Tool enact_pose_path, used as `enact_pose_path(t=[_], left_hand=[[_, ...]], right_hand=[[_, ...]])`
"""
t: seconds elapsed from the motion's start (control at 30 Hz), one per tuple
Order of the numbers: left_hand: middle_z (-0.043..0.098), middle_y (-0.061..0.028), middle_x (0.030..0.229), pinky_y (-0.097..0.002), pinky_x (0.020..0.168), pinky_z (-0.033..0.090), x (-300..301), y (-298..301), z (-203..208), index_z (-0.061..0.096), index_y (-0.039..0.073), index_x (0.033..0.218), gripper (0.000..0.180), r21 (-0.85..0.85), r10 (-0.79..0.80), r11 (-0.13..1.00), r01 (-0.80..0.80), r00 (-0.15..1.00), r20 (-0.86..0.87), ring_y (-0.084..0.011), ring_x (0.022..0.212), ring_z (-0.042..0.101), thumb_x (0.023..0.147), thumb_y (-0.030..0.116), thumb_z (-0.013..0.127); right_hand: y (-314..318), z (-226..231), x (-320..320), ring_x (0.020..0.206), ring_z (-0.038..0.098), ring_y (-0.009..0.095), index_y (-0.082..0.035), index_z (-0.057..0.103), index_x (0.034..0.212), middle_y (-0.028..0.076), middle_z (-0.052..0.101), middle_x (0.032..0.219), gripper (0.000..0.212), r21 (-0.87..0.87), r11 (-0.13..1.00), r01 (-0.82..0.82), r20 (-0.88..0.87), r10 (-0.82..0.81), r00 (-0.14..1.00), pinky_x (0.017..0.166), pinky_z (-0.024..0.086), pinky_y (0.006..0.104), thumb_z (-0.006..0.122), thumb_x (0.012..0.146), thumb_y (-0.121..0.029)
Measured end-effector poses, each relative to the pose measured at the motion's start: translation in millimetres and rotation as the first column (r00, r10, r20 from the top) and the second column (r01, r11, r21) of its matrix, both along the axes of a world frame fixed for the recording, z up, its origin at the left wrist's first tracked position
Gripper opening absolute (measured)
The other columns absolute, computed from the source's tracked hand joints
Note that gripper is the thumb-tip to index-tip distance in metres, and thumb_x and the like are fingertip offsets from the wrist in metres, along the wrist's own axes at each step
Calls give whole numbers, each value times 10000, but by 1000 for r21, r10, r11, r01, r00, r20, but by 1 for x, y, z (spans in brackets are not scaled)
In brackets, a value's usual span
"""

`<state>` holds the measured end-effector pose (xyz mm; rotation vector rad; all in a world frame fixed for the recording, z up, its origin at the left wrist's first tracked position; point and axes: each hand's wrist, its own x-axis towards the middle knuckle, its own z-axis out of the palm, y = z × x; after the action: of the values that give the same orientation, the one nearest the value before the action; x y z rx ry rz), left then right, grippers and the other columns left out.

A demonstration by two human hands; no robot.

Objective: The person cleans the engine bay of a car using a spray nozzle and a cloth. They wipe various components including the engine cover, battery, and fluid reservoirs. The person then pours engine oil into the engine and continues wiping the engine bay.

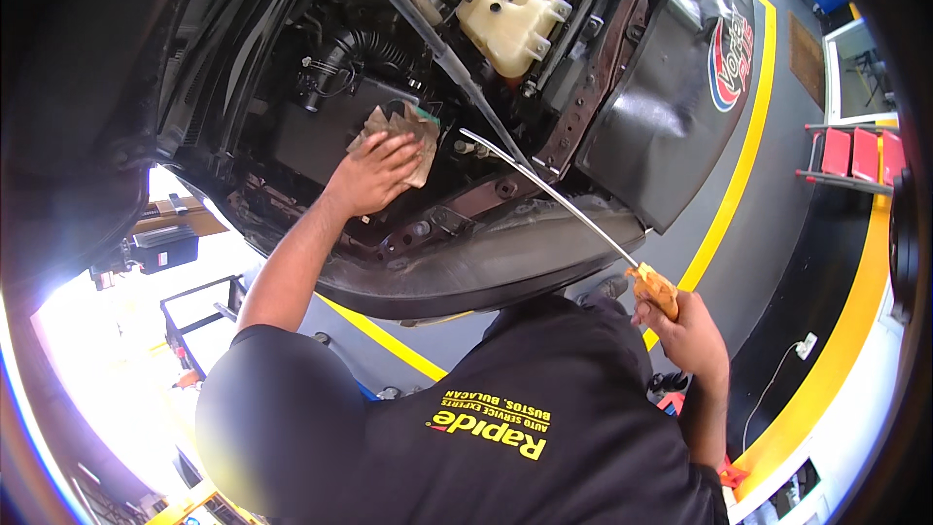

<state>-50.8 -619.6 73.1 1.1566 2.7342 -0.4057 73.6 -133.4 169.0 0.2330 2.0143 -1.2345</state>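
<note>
My left hand reaches into the engine bay, its fingers closed over a crumpled brown rag. A small green patch shows by the rag's far edge. The rag is above a dark, boxy engine part; I cannot tell whether they touch. My right hand, out past the front bumper, is wrapped round the orange handle of a long, thin metal rod. That rod slants up and left over the front of the bay, and its slightly bent tip is near the hood prop. What the tip touches, if anything, is unclear.
A dark hood prop crosses the bay diagonally. Beyond it sits a whitish plastic reservoir. A black fender cover drapes the car's right side in view. Red-seated chairs stand by the wall, and a yellow line marks the floor.
</note>
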Motion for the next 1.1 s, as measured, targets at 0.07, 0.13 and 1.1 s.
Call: enact_pose_path(t=[0.07,0.13,1.1], left_hand=[[390,-22,1614,-457,1266,121,-14,4,-3,539,150,1463,550,-7,96,995,-96,995,30,-198,1540,250,981,414,572],[356,-35,1641,-513,1264,156,-40,15,-16,529,140,1472,548,0,108,994,-110,978,-178,-245,1557,220,979,375,566],[675,17,1294,-452,1282,159,11,9,-45,779,159,1082,294,-480,-360,673,563,816,453,-232,1452,413,932,237,539]], right_hand=[[-8,-7,-3,671,621,220,24,701,1094,181,687,766,346,28,998,-49,-4,49,999,724,514,371,725,946,-288],[-21,-17,-9,705,646,310,21,705,1098,209,688,779,374,115,988,-105,-66,113,991,738,524,400,720,945,-320],[-47,-16,-26,774,674,407,-4,744,1014,217,704,812,433,196,937,-288,-78,307,948,736,535,446,696,943,-429]])
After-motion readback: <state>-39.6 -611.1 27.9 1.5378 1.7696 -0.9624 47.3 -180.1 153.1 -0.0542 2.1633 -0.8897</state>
